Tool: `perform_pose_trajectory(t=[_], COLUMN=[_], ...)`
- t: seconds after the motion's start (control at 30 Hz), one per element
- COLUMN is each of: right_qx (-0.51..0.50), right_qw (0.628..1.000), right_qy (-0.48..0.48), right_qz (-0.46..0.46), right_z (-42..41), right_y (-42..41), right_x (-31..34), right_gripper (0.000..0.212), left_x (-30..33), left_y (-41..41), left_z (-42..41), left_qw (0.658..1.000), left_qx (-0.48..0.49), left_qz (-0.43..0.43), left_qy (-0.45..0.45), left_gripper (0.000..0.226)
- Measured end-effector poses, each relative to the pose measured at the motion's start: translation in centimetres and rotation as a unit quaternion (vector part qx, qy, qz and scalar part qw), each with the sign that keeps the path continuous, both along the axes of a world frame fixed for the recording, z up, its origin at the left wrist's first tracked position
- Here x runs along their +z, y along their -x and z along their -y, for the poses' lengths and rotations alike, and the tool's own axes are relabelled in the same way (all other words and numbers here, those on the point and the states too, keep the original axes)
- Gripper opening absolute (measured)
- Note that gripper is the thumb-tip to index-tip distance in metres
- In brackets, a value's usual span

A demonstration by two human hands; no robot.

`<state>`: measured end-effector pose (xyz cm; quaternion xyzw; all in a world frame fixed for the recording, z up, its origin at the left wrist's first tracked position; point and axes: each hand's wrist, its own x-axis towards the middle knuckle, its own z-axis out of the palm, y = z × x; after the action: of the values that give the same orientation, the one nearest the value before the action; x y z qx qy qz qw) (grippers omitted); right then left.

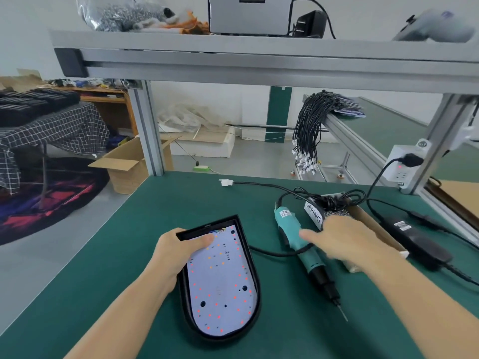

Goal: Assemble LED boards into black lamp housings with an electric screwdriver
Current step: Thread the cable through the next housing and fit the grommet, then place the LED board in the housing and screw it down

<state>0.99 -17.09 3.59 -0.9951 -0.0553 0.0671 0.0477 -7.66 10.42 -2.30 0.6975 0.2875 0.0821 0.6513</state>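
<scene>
Landmark: the black lamp housing (255, 294) lies flat on the green bench mat (145, 229), rounded end toward the person, square end away.
Housing contents: a white LED board (220, 288) sits inside the housing and fills it nearly wall to wall; no screws can be made out in its dark holes.
Left hand: the left hand (176, 252) grips the housing's far-left corner, thumb lying over the wall onto the board.
Electric screwdriver: the teal electric screwdriver (302, 248) lies on the mat just right of the housing, long axis roughly parallel to it, bit tip toward the person, cord end away.
Right hand: the right hand (344, 239) is blurred, fingers spread and fairly straight over the screwdriver's teal body, closed on nothing; whether it touches the tool cannot be told.
Nearer hand: the right, judged the one to take up the tool while the left steadies the housing.
Cardboard box: right of the screwdriver, a box (373, 224) labelled SPRING holds a heap of small metal parts, partly hidden by the right hand.
Power supply: a black power supply (414, 239) lies farther right of the housing, beyond the box.
</scene>
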Motion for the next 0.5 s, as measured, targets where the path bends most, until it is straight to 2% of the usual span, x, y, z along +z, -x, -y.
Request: perform_pose_trajectory(t=[0.07, 0.13, 0.2, 0.23, 0.27, 0.33, 0.37, 0.43, 0.5], right_qx=[0.0, 0.01, 0.006, 0.007, 0.017, 0.043, 0.05, 0.058, 0.055], right_qw=[0.998, 0.986, 0.956, 0.945, 0.953, 0.985, 0.993, 0.997, 0.998], right_qy=[-0.055, -0.164, -0.291, -0.321, -0.3, -0.165, -0.091, -0.016, 0.003], right_qz=[0.017, 0.022, -0.028, -0.052, -0.046, 0.032, 0.061, 0.042, -0.033], right_z=[-1.6, -3.7, -5.5, -6.2, -6.3, -5.3, -4.5, -2.8, -1.7], right_y=[-1.6, -3.2, -3.9, -4.1, -4.4, -4.6, -4.2, -3.1, -2.1], right_x=[-0.2, -0.2, -0.3, -0.5, -0.8, -1.4, -1.3, -1.2, -1.5], right_gripper=[0.031, 0.019, 0.017, 0.018, 0.017, 0.012, 0.017, 0.026, 0.042], left_x=[0.0, 0.3, 0.6, 0.8, 0.9, 1.0, 1.0, 1.1, 1.4], left_y=[0.1, -0.4, -1.1, -1.5, -1.8, -2.3, -2.5, -2.7, -2.7], left_z=[0.1, 0.3, 0.8, 1.1, 1.3, 1.6, 1.6, 1.7, 1.7], left_qw=[1.0, 1.0, 1.0, 1.0, 0.999, 0.999, 0.999, 0.999, 0.998], left_qx=[-0.007, -0.008, -0.003, -0.001, -0.001, -0.005, -0.01, -0.026, -0.052], left_qz=[0.005, 0.016, 0.024, 0.029, 0.034, 0.035, 0.034, 0.033, 0.033], left_qy=[0.014, 0.017, 0.01, 0.007, 0.005, 0.002, 0.004, 0.011, 0.019], left_gripper=[0.03, 0.029, 0.028, 0.028, 0.028, 0.029, 0.028, 0.022, 0.015])
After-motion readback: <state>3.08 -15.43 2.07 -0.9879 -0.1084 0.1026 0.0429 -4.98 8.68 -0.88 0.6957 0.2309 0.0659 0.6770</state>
